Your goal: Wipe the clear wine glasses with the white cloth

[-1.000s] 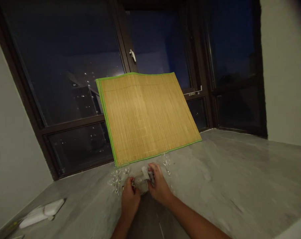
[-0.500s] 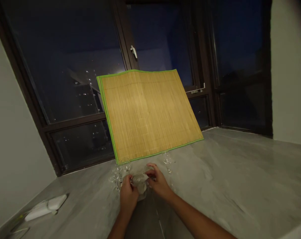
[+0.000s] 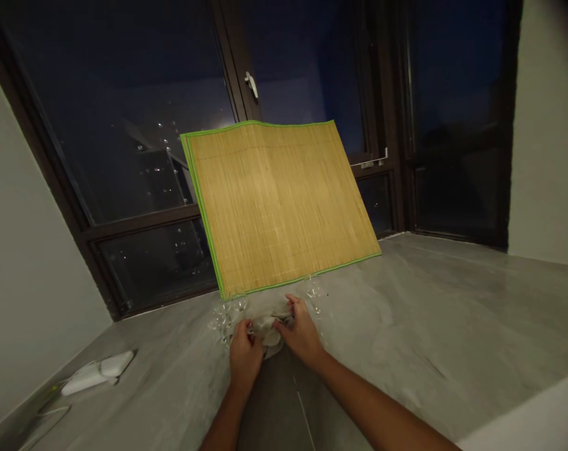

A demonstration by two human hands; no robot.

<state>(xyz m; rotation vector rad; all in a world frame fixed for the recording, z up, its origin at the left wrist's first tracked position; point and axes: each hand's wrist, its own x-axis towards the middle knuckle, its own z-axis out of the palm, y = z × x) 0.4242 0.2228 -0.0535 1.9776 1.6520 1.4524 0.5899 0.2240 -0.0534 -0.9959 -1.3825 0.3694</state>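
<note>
My left hand and my right hand meet over a pale crumpled cloth on the grey stone surface. Both hands have their fingers closed on it. What is wrapped inside the cloth is hidden. Small clear stemmed glasses stand around the hands: a group to the left and one glass to the right. A bamboo mat with a green border leans against the dark window just behind them.
A white flat device with a cable lies at the far left of the surface. Dark window frames run along the back, and white walls close both sides. A pale edge shows at the lower right corner.
My hands have shifted slightly while working the cloth, the right fingers now lower on it. The camera view has drifted a little; the mat and glasses stay put.
</note>
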